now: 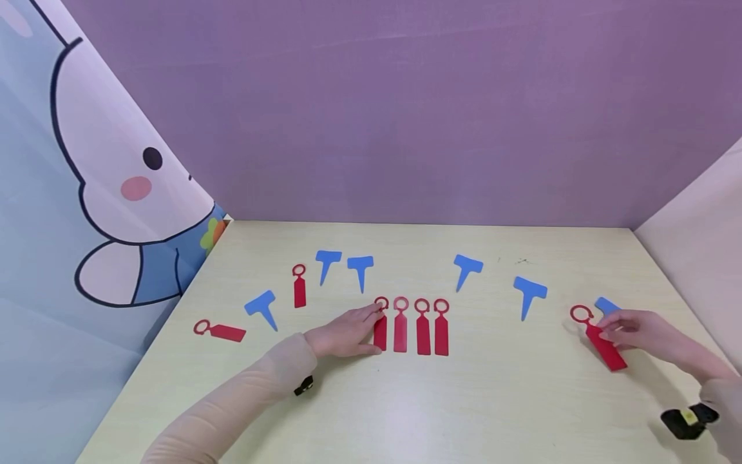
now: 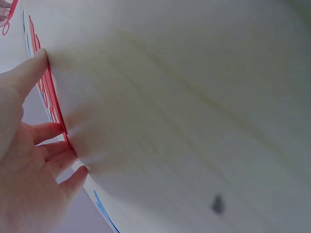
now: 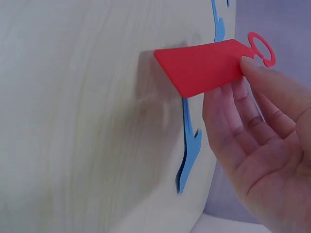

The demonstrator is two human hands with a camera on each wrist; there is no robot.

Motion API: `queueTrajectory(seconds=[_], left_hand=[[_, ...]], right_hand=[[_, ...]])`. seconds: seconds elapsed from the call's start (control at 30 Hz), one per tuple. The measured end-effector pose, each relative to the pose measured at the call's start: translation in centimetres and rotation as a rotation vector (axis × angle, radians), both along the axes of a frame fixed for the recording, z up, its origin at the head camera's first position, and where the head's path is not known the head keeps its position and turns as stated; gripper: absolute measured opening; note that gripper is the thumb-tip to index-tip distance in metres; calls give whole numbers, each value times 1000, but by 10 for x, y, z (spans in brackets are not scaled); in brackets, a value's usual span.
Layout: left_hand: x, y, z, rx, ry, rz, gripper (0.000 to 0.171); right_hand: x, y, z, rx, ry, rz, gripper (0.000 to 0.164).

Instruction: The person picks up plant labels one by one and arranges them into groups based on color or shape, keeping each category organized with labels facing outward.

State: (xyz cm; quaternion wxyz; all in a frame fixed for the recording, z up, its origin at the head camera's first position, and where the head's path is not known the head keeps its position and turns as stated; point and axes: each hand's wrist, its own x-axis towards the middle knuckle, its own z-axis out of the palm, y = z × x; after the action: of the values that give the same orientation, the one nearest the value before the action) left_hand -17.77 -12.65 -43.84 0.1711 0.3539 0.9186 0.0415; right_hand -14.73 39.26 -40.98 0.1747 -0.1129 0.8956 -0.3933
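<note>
On the pale table, four red hang tags with ring tops stand side by side in a row. My left hand (image 1: 348, 332) lies at the leftmost tag (image 1: 380, 335), fingertips near its ring and thumb by its lower end; the fingers are fairly straight. To its right are a second tag (image 1: 400, 332), a third (image 1: 423, 335) and a fourth (image 1: 442, 335). At the far right, my right hand (image 1: 643, 335) pinches another red hang tag (image 3: 204, 65) between thumb and fingers, held tilted above the table. A blue T-shaped plant label (image 3: 189, 155) lies beneath, partly covered in the head view.
Two more red tags lie to the left, one upright (image 1: 299, 292) and one sideways (image 1: 228, 332). Several blue T-shaped labels are spread along the back, including one at left (image 1: 263, 308) and one at right (image 1: 529, 293). A purple backdrop (image 1: 406, 116) rises behind the table.
</note>
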Motion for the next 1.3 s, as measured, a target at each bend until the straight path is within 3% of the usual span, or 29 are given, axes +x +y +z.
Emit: queueTrajectory(seconds=[0.37,1.13,1.3], left_hand=[[0,1,2,1,-8,2,76],[0,1,1,12,-14,23,76],[0,2,1,15,-15,19,76]], right_hand=[[-7,-34,-1,-79,-8,-67,31],[-18,-96,-4,-313,-163,-167,45],[-21,-110,-5,-315,-184,-191,45]])
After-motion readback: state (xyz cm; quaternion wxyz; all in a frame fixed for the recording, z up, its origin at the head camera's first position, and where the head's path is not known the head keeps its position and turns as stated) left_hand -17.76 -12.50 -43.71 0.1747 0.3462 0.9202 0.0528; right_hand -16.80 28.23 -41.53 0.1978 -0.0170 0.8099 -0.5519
